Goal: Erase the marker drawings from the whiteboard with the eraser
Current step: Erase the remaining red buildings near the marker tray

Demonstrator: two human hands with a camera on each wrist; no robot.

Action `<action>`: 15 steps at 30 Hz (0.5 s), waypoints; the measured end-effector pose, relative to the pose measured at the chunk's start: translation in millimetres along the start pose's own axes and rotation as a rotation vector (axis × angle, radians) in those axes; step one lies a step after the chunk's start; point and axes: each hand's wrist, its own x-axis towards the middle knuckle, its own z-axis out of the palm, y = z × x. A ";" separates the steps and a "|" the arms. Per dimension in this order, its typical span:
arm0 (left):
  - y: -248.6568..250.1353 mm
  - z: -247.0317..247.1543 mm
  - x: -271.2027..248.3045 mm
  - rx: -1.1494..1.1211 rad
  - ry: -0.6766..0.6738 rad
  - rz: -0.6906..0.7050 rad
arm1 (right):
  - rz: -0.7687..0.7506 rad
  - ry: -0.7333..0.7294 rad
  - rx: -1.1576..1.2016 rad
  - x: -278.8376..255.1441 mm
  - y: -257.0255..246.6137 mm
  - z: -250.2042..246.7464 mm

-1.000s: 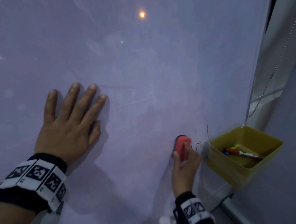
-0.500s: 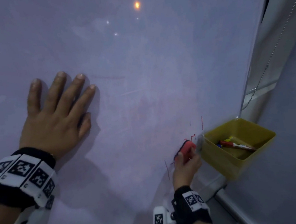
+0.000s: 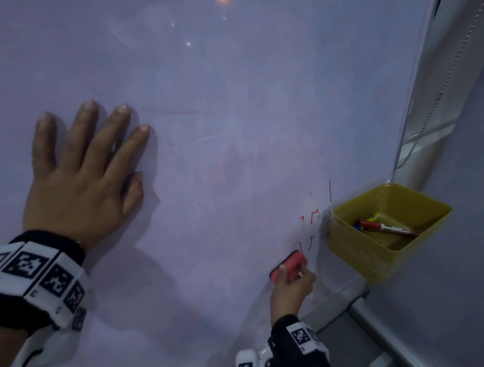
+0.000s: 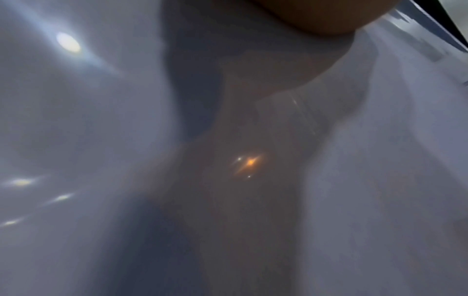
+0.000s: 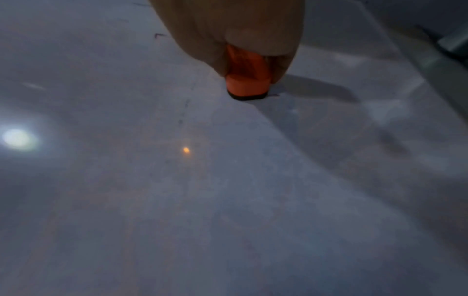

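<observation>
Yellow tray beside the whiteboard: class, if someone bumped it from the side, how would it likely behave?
The yellow tray juts out from the whiteboard edge with nothing visible beneath, so a knock would probably tilt or dislodge it. It looks like thin plastic, likely light. The markers lie loose inside and would probably slide or roll.

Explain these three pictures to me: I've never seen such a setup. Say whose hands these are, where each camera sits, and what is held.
No machine here: a person wears three cameras. The head view looks down at a whiteboard. The left hand lies flat on it, fingers spread. The right hand grips a red eraser against the board, just below some red marker lines. A yellow bin at the board's right edge holds markers. The other two pictures come from wrist cameras: the right one shows the eraser from close up, the left one mostly blurred board.
</observation>
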 end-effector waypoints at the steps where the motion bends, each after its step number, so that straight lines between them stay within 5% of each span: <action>1: -0.3 -0.2 -0.6 -0.015 -0.005 -0.007 | -0.037 -0.017 0.017 -3.4 -4.3 2.1; 7: -3.1 2.1 -2.4 -0.062 -0.064 -0.010 | -0.195 -0.136 0.049 -21.8 -14.4 11.8; 13: 0.1 -1.9 -1.8 -0.080 -0.027 -0.022 | 0.239 0.081 0.006 11.7 2.3 -11.6; 15: 1.3 -1.9 -2.1 -0.091 -0.015 -0.015 | 0.197 0.078 0.007 18.3 -8.5 -7.4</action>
